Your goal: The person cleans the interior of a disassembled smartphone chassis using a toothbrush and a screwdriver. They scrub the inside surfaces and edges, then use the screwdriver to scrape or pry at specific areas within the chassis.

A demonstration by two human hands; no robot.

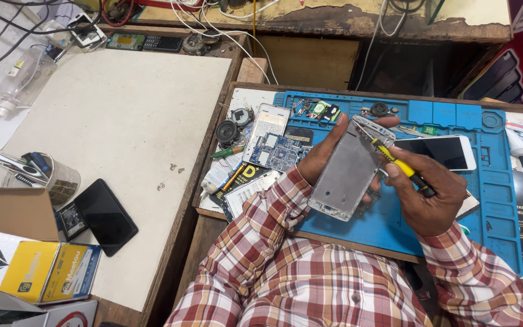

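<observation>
My left hand (pixel 321 156) grips a silver phone frame (pixel 347 171) by its left edge and holds it tilted over the blue work mat (pixel 496 181). My right hand (pixel 426 194) is closed on a yellow and black screwdriver (pixel 404 169). Its tip touches the frame's upper right corner. Just right of the frame a white phone (pixel 443 150) lies face up on the mat. A blue circuit board (pixel 281 151) rests beside my left wrist. Both sleeves are red and white plaid.
Small speakers (pixel 227 130), loose parts and a green-handled tool (pixel 227 152) lie at the tray's left end. A white tube (pixel 520 142) is at the right. On the left table are a black phone (pixel 105 215), a tool cup (pixel 62 181), boxes (pixel 49 271) and a clear bottle (pixel 22 79).
</observation>
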